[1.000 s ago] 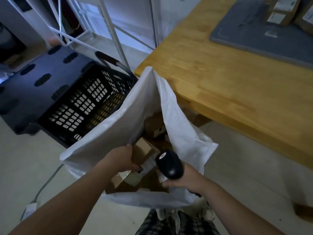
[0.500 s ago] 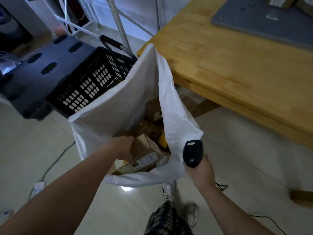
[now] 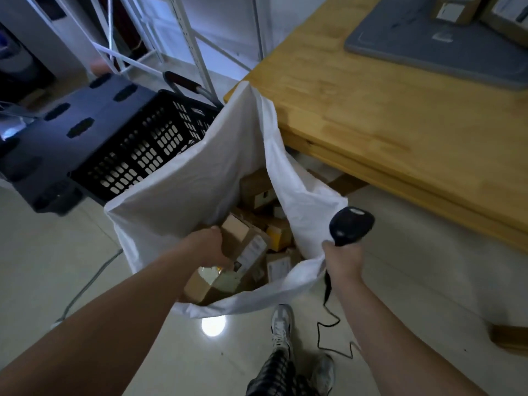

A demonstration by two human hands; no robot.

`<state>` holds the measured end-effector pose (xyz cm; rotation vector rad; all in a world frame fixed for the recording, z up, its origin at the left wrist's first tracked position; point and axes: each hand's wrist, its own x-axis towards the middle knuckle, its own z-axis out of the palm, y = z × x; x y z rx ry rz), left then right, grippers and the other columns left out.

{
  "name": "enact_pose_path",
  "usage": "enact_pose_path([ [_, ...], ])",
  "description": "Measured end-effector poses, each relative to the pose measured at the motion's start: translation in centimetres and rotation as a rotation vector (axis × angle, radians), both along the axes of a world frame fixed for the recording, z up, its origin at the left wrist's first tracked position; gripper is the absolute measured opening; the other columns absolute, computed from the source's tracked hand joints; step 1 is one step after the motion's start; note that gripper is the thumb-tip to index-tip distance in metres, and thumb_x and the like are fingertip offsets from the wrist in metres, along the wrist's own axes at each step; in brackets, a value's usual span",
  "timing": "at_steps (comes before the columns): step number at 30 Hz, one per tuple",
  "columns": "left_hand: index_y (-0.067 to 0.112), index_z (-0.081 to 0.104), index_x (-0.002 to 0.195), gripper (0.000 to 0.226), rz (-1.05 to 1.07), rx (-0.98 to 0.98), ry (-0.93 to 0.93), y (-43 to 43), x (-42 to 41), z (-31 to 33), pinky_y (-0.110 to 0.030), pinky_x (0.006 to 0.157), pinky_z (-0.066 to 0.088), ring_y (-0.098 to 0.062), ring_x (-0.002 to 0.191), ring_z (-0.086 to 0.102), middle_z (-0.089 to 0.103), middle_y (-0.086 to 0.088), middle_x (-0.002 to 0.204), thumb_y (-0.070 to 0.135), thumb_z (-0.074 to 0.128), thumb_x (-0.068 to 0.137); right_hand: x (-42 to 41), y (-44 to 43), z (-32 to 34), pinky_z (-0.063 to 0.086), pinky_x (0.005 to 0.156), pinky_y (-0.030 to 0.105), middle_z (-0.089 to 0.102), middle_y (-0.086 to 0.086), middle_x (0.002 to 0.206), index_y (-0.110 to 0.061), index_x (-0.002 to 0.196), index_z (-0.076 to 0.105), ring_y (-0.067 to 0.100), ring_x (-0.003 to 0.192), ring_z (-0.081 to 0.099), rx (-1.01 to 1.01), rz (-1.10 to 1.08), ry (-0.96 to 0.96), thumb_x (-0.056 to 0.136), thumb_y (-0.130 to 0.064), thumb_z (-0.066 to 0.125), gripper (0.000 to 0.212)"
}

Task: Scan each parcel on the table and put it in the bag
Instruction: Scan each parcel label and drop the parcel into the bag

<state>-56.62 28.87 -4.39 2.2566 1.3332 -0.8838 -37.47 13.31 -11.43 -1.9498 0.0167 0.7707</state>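
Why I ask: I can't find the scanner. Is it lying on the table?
No, the right hand grips the scanner beside the bag, off the table.

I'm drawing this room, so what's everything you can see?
table: one, yellow wood, right
mat: one, grey, on the table
parcels on mat: two, brown, top right
bag: one, white, open, by the table corner
parcels in bag: several, brown, piled inside
held parcel: one, brown, atop that pile
scanner: one, black, beside the bag's rim
crate: one, black, behind the bag
shoes: two, pale, bottom
left hand: one, grips the held parcel
right hand: one, holds the scanner, pinches the bag's rim
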Motion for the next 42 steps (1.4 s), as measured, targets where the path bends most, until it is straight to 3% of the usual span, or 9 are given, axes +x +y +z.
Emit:
enact_pose_path([
  [2,0.005,0.037,0.134,0.076,0.12,0.025,-0.078,1.0,1.4,0.5,-0.022,0.059,0.049,-0.011,0.071,0.058,0.057,0.003,0.085,0.042,0.074,0.079,1.5,-1.8,2.8,0.041,0.065,0.027,0.055,0.004,0.068,-0.009,0.078,0.057,0.022,0.068,0.057,0.093,-0.046,-0.063,0.081,0.002,0.064,0.013],
  [6,-0.003,0.023,0.143,0.093,0.309,0.047,-0.238,2.4,4.5,0.9,-0.037,0.081,0.054,-0.029,0.103,0.061,0.058,-0.016,0.121,0.043,0.074,0.08,3.6,-5.6,5.2,0.035,0.052,0.023,0.047,0.003,0.061,-0.011,0.067,0.05,0.019,0.06,0.051,0.109,-0.103,-0.115,0.082,0.008,0.06,0.026],
  [18,0.009,0.062,0.087,0.029,0.532,-0.212,-0.528,3.9,11.6,0.3,-0.031,0.063,0.055,-0.025,0.084,0.062,0.063,-0.009,0.09,0.037,0.07,0.085,7.4,-2.6,9.1,0.028,0.046,0.021,0.041,-0.003,0.055,-0.019,0.064,0.039,0.007,0.049,0.041,0.106,-0.024,-0.308,0.078,0.004,0.064,0.036],
  [24,0.008,0.057,0.118,0.043,1.01,-0.432,-0.686,4.2,13.5,-2.8,-0.037,0.061,0.057,-0.031,0.101,0.061,0.061,-0.014,0.111,0.03,0.072,0.084,6.9,-3.4,6.7,0.029,0.042,0.011,0.041,-0.01,0.046,-0.021,0.057,0.039,0.006,0.048,0.039,0.03,0.109,-0.304,0.077,0.011,0.062,0.044],
  [27,0.008,0.053,0.125,0.052,1.192,-0.481,-0.802,4.9,14.7,-4.9,-0.04,0.061,0.059,-0.031,0.104,0.06,0.059,-0.016,0.117,0.029,0.075,0.082,6.7,-3.9,4.8,0.026,0.045,0.02,0.035,-0.011,0.034,-0.019,0.051,0.036,0.006,0.039,0.034,-0.059,0.134,-0.286,0.077,0.011,0.061,0.047],
  [30,0.006,0.048,0.13,0.072,1.28,-0.441,-0.808,5.2,15.6,-7.5,-0.039,0.062,0.061,-0.027,0.09,0.061,0.058,-0.016,0.119,0.034,0.082,0.073,6.5,-3.0,3.0,0.032,0.055,0.024,0.045,-0.008,0.056,-0.008,0.076,0.052,0.011,0.052,0.043,-0.158,0.205,-0.353,0.081,0.0,0.06,0.012],
  [34,0.008,0.035,0.134,0.079,1.233,-0.413,-0.759,4.7,16.3,-10.6,-0.048,0.093,0.052,-0.029,0.102,0.056,0.053,-0.012,0.117,0.037,0.08,0.075,6.8,-1.3,1.5,0.046,0.063,0.032,0.062,0.005,0.088,-0.008,0.136,0.041,0.025,0.075,0.059,-0.333,0.294,-0.409,0.088,-0.013,0.058,0.051],
  [37,0.0,0.041,0.131,0.067,0.966,-0.356,-0.606,5.2,15.8,-11.5,-0.04,0.095,0.049,-0.024,0.095,0.055,0.054,-0.011,0.111,0.036,0.072,0.084,7.2,-0.1,1.2,0.046,0.064,0.033,0.064,0.011,0.095,-0.007,0.138,0.038,0.031,0.081,0.062,-0.361,0.272,-0.457,0.087,-0.009,0.058,0.055],
  [42,-0.002,0.021,0.146,0.079,0.655,-0.15,-0.417,6.5,14.8,-8.9,-0.04,0.098,0.039,-0.036,0.127,0.04,0.031,-0.02,0.144,0.042,0.059,0.093,8.6,0.8,1.3,0.05,0.064,0.039,0.06,0.012,0.089,-0.003,0.129,0.044,0.034,0.078,0.061,-0.399,0.195,-0.438,0.082,-0.006,0.057,0.049],
])
